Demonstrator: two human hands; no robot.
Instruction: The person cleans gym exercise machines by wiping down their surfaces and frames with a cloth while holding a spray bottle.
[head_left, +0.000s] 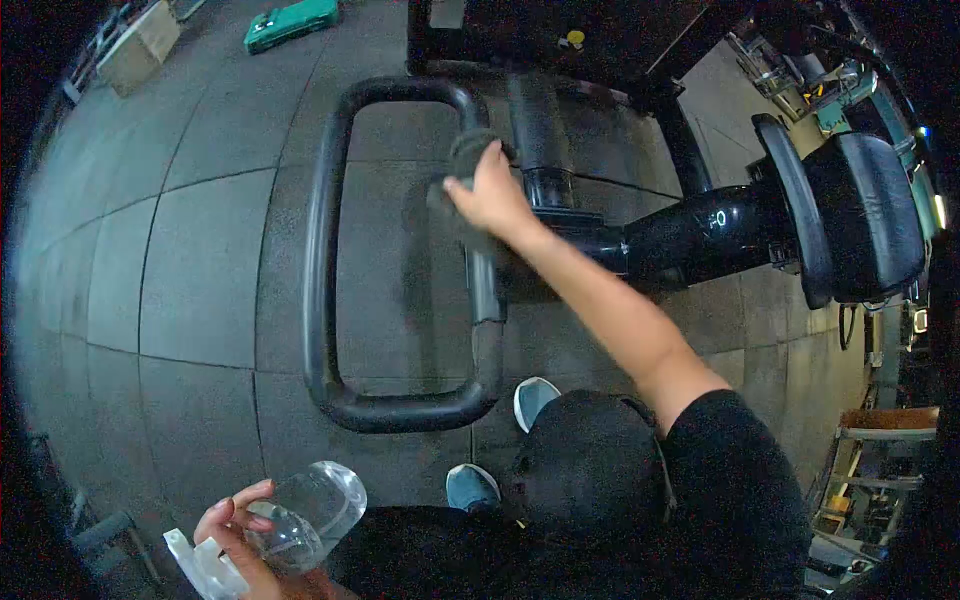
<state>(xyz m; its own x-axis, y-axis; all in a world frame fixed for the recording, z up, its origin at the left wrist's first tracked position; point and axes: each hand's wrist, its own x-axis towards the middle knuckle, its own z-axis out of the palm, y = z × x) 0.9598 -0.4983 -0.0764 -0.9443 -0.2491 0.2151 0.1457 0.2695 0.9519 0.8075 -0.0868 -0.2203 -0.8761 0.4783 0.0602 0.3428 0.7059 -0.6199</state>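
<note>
Down at the lower left, my left hand (238,530) is wrapped round a clear spray bottle (325,505) with a white trigger head (205,570). The bottle is tilted, its base pointing up and to the right. My right arm reaches forward, and my right hand (492,205) grips a dark cloth (472,158), slightly blurred. That cloth lies against the right side of a black rounded rectangular tube frame (322,240), part of a gym machine. My right fingers are partly hidden by the cloth.
The machine's glossy black beam (700,235) runs right to a black padded seat (880,215). A green case (292,24) lies on the dark tiled floor (205,260). My shoes (472,487) stand near the frame's lower end. Shelving with tools (800,90) is at the upper right.
</note>
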